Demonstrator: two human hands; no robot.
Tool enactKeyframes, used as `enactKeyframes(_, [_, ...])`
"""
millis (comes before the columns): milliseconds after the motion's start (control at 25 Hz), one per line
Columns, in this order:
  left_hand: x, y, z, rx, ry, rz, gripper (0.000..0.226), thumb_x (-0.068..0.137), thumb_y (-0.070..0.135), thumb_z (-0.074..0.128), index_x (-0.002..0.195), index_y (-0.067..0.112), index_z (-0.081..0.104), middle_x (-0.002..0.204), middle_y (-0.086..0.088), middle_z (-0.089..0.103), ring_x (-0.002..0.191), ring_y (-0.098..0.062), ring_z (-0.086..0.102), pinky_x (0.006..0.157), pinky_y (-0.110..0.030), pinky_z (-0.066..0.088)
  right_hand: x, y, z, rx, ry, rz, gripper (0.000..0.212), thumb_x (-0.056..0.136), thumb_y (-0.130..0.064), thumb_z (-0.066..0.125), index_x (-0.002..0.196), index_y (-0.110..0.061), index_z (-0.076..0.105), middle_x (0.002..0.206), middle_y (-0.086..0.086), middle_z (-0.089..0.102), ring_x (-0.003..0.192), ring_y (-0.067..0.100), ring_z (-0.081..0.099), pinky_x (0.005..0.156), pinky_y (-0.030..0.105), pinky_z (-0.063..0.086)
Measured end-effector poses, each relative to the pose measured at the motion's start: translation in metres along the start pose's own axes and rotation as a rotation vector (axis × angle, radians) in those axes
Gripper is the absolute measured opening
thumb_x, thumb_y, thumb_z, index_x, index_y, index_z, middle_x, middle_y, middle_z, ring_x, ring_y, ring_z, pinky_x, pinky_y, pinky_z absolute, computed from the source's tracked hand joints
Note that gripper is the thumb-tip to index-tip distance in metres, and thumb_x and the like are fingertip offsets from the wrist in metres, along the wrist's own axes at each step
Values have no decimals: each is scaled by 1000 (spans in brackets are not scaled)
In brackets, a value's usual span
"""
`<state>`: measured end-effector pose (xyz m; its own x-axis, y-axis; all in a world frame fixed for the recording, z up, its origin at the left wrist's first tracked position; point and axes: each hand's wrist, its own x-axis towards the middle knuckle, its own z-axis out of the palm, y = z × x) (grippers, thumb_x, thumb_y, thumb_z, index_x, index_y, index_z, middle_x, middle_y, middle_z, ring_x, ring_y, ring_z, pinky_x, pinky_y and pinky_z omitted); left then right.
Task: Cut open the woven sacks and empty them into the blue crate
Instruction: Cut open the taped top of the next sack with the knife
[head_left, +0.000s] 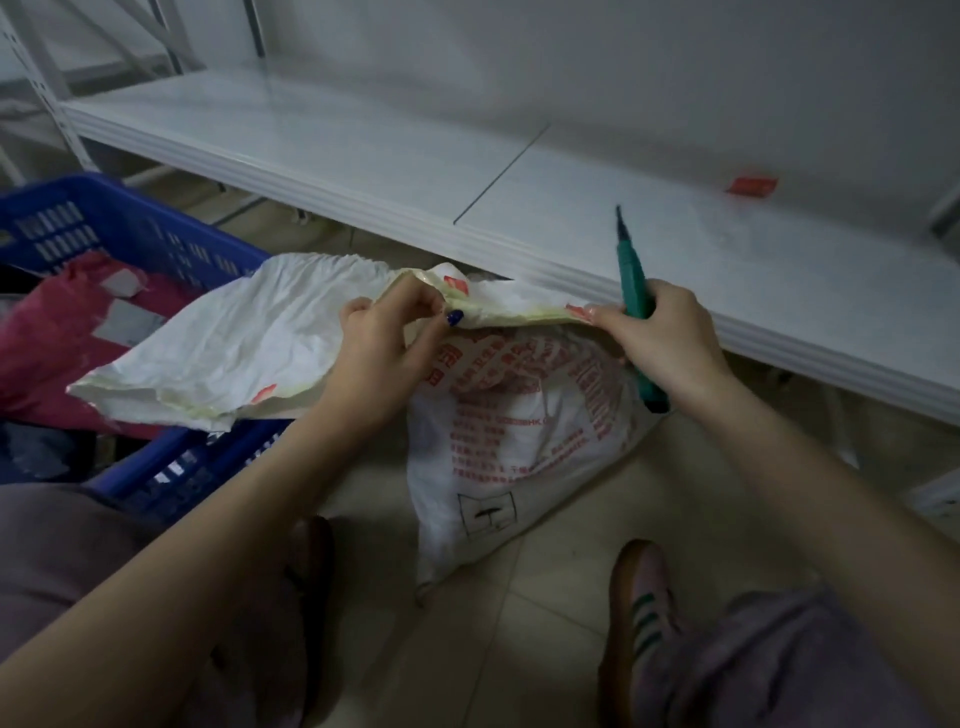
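Now, at your far left the blue crate (104, 223) is sitting on the floor with a pink parcel (47, 353) lying in it, and the loose white flap of the woven sack (519, 441) is draping over its near rim. Your left hand (379, 353) is pinching the sack's cut top edge between thumb and curled fingers. That edge is running across to your right hand (665, 343), which is curling round a green utility knife (631, 275), blade pointing up toward the white shelf (363, 156), and also catching the edge at its fingertips. The sack's body is hanging below both hands, long axis dropping to the floor by your shoe (644, 613). The crate is lying left of the sack, nearer your left hand, so the tipping is probably going leftward.
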<state>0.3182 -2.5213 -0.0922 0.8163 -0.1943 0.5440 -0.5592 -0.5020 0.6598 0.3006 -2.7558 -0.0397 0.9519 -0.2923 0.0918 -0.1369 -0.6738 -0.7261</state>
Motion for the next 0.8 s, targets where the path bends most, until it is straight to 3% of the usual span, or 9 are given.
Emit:
enactKeyframes(40, [1, -2, 2, 5, -18, -18, 10, 92, 27, 51, 89, 17, 53, 88, 10, 64, 90, -2, 64, 88, -55, 45, 2, 4, 3, -150, 45, -100, 29, 86, -35, 66, 84, -12, 48, 87, 6, 49, 73, 17, 49, 56, 15, 35])
enactKeyframes(120, [1, 1, 8, -19, -51, -93, 13, 91, 28, 51, 88, 16, 53, 87, 6, 65, 88, -5, 64, 87, -49, 48, 5, 6, 8, -216, 50, -240, 29, 88, -35, 63, 88, -13, 46, 86, 3, 46, 73, 16, 44, 52, 11, 27])
enactKeyframes(280, [-3, 15, 12, -442, -89, -404, 16, 94, 16, 53, 92, 6, 64, 83, 3, 67, 80, -4, 63, 68, -17, 48, 14, 1, 17, -269, -47, -338, 27, 92, -37, 58, 91, -13, 47, 70, -8, 41, 59, 0, 37, 45, 12, 30])
enactKeyframes(400, [-6, 22, 6, -445, -87, -395, 18, 95, 12, 49, 87, 12, 65, 80, 10, 68, 77, 1, 64, 65, -10, 45, 16, 2, 9, -293, -36, -368, 31, 90, -40, 59, 87, -13, 45, 66, -8, 40, 57, 1, 37, 46, 8, 32])
enactKeyframes(480, [-5, 21, 4, -419, -135, -348, 15, 95, 14, 52, 100, 12, 66, 93, 3, 71, 89, -6, 67, 72, -16, 50, 16, 8, 3, -294, -44, -330, 31, 91, -41, 59, 87, -13, 47, 66, -8, 41, 57, 1, 38, 44, 9, 31])
enactKeyframes(600, [-2, 14, 2, -196, -233, -259, 35, 83, 37, 63, 108, 13, 63, 101, -9, 68, 95, -21, 66, 85, -44, 53, 23, 23, 7, -233, -128, -163, 34, 92, -45, 53, 89, -12, 49, 69, -3, 47, 59, 7, 43, 48, 20, 30])
enactKeyframes(680, [2, 13, 2, -124, -242, -237, 48, 73, 47, 65, 107, 13, 62, 99, -8, 68, 92, -24, 65, 83, -50, 51, 30, 29, 15, -49, -261, 15, 41, 90, -51, 53, 91, -10, 54, 77, 5, 58, 66, 17, 55, 56, 25, 39])
enactKeyframes(800, [10, 15, 6, -184, -219, -229, 42, 76, 36, 68, 111, 13, 61, 101, -1, 70, 93, -21, 66, 84, -50, 51, 30, 26, 34, 398, -471, 278, 49, 76, -48, 70, 96, -5, 58, 90, 11, 67, 77, 20, 67, 65, 29, 54])
